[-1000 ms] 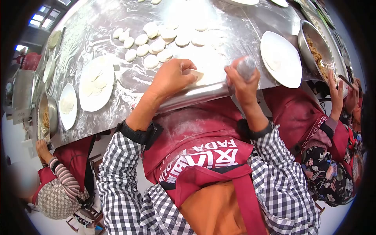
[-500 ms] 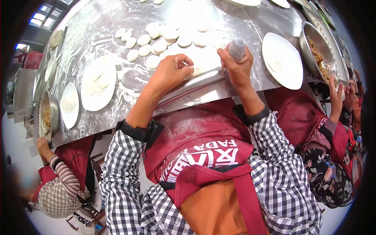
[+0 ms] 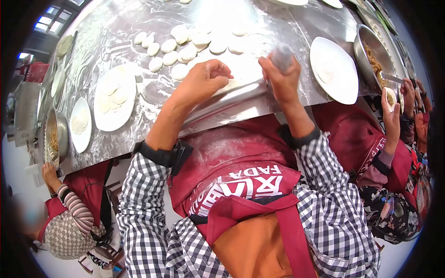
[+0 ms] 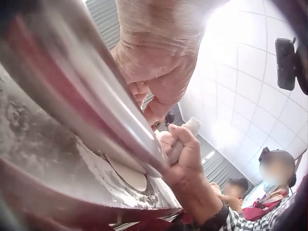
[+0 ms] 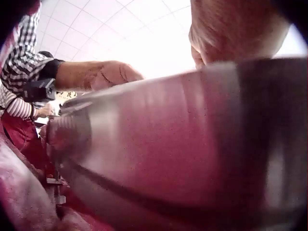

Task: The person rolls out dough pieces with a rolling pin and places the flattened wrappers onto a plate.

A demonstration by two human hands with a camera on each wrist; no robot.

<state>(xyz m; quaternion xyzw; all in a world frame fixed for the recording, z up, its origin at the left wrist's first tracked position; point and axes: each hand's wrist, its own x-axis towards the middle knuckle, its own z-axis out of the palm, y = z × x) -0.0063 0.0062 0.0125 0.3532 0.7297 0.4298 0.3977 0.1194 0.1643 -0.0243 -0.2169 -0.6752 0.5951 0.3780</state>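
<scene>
Near the front edge of the floured steel table (image 3: 150, 111), my left hand (image 3: 201, 82) pinches the near-left rim of a thin dough wrapper (image 3: 235, 85) with thumb and fingers. Just right of it, my right hand (image 3: 282, 79) grips a rolling pin (image 3: 282, 56), whose pale, blurred end sticks up past the fist. In the left wrist view the right hand (image 4: 185, 161) shows curled round the pin, beyond the table's rounded edge. The edge hides the wrapper in both wrist views. Beyond the left hand lie several small flattened dough discs (image 3: 169, 58).
A white plate (image 3: 342, 89) stands to the right, by a steel bowl of filling (image 3: 364, 65). At left are a plate of wrappers (image 3: 103, 123), a smaller plate (image 3: 81, 144) and another steel bowl (image 3: 62, 135). People sit on both sides; the right one holds a filled wrapper (image 3: 390, 98).
The right hand has moved away from the table's edge with the rolling pin, then stayed near there. My left hand has shifted slightly forward. The neighbour at right now holds a wrapper with filling.
</scene>
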